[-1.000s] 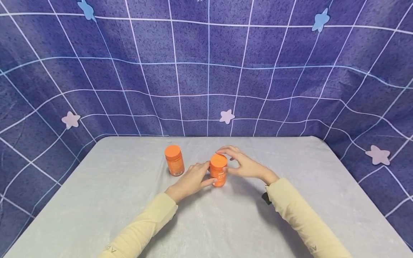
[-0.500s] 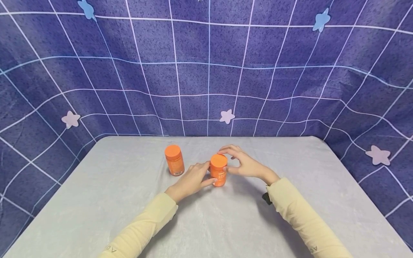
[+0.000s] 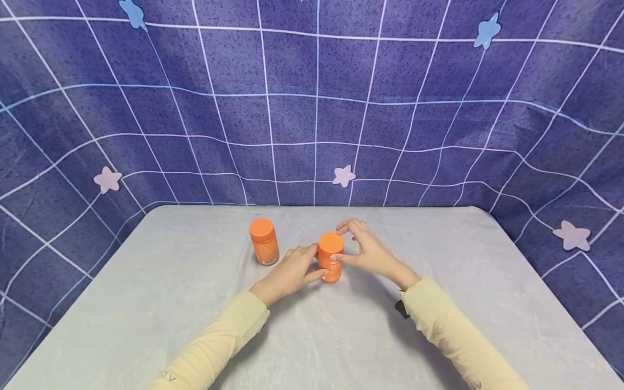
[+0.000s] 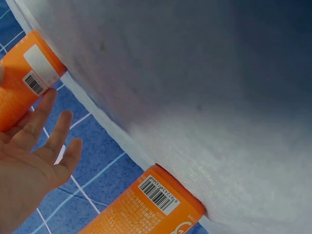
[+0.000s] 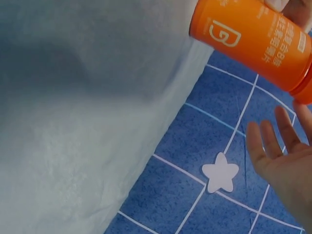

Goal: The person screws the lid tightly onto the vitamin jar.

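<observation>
An orange pill bottle (image 3: 333, 270) stands upright near the middle of the table, its orange lid (image 3: 331, 243) on top. My left hand (image 3: 288, 271) grips the bottle's body from the left, thumb at the front. From the right, my right hand (image 3: 372, 253) reaches around the lid, its thumb on the near side and a fingertip at the far edge. In the right wrist view a fingertip meets the rim of the lid (image 5: 303, 91), while the other fingers are spread off the bottle (image 5: 248, 41). The left wrist view shows the bottle (image 4: 27, 80) with a barcode label.
A second orange bottle (image 3: 265, 248) with its lid on stands upright to the left, beyond my left hand. The grey-covered table (image 3: 312, 346) ends at the back against a blue grid-pattern cloth (image 3: 292, 119) with star shapes.
My right hand has turned clockwise about the lid: its fingers moved right along the far edge and its thumb moved left across the front. The left hand and both bottles stay put.
</observation>
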A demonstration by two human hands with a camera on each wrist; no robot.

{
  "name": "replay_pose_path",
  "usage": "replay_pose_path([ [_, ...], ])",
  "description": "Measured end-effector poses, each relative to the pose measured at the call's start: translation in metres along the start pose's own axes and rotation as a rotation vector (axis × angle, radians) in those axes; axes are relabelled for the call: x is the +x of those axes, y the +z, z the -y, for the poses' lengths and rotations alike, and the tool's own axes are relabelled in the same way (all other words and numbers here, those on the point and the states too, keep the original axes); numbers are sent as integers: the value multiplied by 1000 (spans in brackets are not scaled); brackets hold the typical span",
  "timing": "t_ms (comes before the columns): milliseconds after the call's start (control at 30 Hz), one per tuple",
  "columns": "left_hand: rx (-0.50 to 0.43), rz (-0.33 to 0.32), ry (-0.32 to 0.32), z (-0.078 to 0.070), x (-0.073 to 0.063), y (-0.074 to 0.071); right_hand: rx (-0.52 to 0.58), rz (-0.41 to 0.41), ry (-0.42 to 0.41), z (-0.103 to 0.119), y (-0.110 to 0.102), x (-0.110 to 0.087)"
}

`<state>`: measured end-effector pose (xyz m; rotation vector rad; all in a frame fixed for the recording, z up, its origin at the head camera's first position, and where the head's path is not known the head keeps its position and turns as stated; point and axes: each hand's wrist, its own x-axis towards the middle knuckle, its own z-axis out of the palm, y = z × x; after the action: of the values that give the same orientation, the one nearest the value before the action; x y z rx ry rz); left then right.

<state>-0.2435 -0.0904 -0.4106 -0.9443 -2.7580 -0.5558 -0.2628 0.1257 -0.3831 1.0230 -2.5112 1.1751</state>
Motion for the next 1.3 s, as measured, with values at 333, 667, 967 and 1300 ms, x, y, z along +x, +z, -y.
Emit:
replay_pose_path([
  [333,-5,4,-5,0,-1,0,-38,-41,1,1,4,-2],
  [667,-5,8,-7,-1,0,-1,34,47,-27,-4,-2,1],
  [967,-15,22,-34,-3,1,-2,96,155,-67,-6,-9,5],
  [1300,-19,22,-30,-3,0,-2,136,188,-96,-5,-10,6],
])
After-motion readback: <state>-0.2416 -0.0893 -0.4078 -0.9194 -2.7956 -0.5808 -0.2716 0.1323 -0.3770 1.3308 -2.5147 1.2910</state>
